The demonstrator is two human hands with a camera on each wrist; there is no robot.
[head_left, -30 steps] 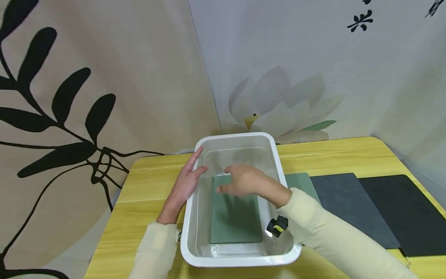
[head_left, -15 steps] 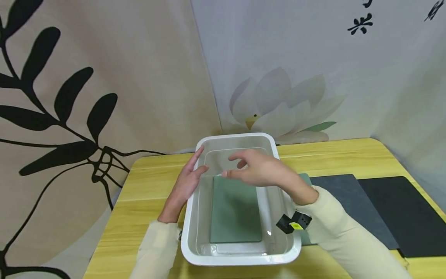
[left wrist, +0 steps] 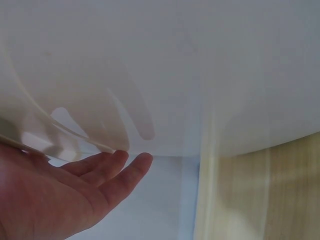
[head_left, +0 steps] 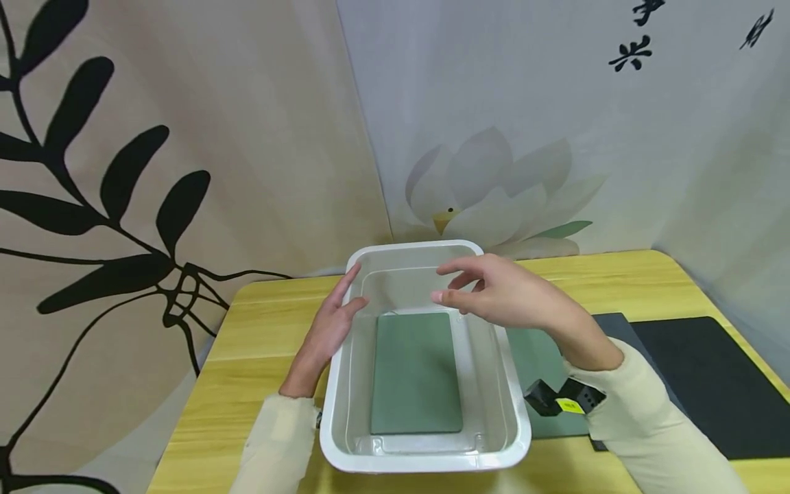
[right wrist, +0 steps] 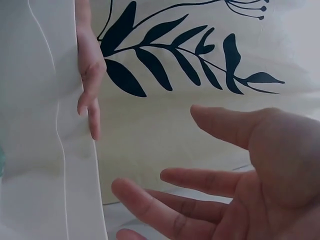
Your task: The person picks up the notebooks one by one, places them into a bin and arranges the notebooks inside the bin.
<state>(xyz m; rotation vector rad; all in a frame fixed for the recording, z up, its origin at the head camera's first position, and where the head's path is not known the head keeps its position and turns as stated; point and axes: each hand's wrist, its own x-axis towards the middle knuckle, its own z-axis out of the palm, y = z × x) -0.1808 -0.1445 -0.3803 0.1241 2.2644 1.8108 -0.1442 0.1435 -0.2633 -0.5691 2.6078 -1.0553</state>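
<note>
A white rectangular plastic basin (head_left: 426, 463) stands on the wooden table. Flat on its floor lies a thin green rectangular sheet (head_left: 416, 374), nearer the basin's left wall. My left hand (head_left: 330, 322) holds the basin's left rim, thumb over the inner side; in the left wrist view the fingers (left wrist: 125, 175) lie along the outer wall below the rim. Over the basin's right rim hovers my right hand (head_left: 500, 291), thumb and fingers apart, with nothing between them, as the right wrist view also shows.
To the right of the basin lie another green sheet (head_left: 546, 412), a dark grey sheet (head_left: 611, 322) and a black sheet (head_left: 710, 377), partly under my right forearm. The yellow wood-grain table (head_left: 265, 322) ends at a printed cloth backdrop (head_left: 278, 137).
My right hand has moved right and up, away from over the green sheet in the basin, to the right rim. The left hand and the sheet have stayed in place.
</note>
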